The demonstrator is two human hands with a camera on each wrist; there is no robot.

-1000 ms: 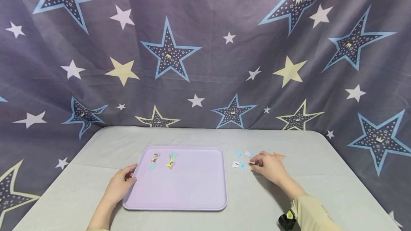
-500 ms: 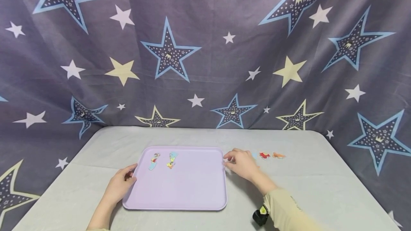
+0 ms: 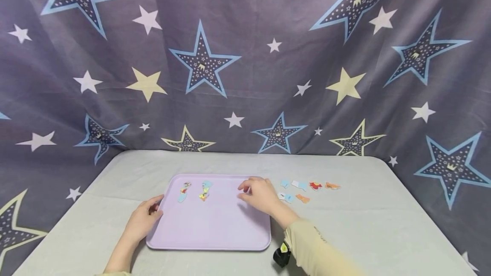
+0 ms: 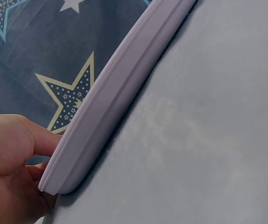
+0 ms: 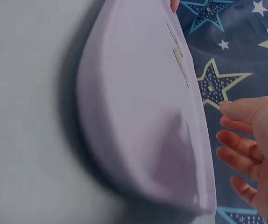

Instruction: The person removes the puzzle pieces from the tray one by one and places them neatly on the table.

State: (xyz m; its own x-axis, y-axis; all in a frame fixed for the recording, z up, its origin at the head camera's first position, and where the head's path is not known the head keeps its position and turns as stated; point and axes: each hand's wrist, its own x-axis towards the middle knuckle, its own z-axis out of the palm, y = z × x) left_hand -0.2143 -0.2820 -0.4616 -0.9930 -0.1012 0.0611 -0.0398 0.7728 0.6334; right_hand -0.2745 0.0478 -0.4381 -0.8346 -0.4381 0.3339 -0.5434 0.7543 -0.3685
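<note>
A light purple tray (image 3: 230,229) lies on the table, with two small strips of joined picture puzzle pieces near its far left corner. The left strip (image 3: 184,192) is blue and red; the right strip (image 3: 205,191) is blue, yellow and orange. My left hand (image 3: 142,220) holds the tray's left edge, its fingers at the rim in the left wrist view. Over the tray's right part hovers my right hand (image 3: 261,195). Its fingers are loosely bent, with nothing visible between them in the right wrist view.
Right of the tray, several loose puzzle pieces lie on the grey table (image 3: 368,225): a blue one (image 3: 284,183), white-and-blue pieces (image 3: 299,185), a red one (image 3: 316,186) and orange ones (image 3: 303,198). A star-patterned curtain (image 3: 245,76) hangs behind the table.
My right hand has moved left from the loose pieces, across the tray's right rim, to above the tray. My left hand has stayed at the tray's left edge.
</note>
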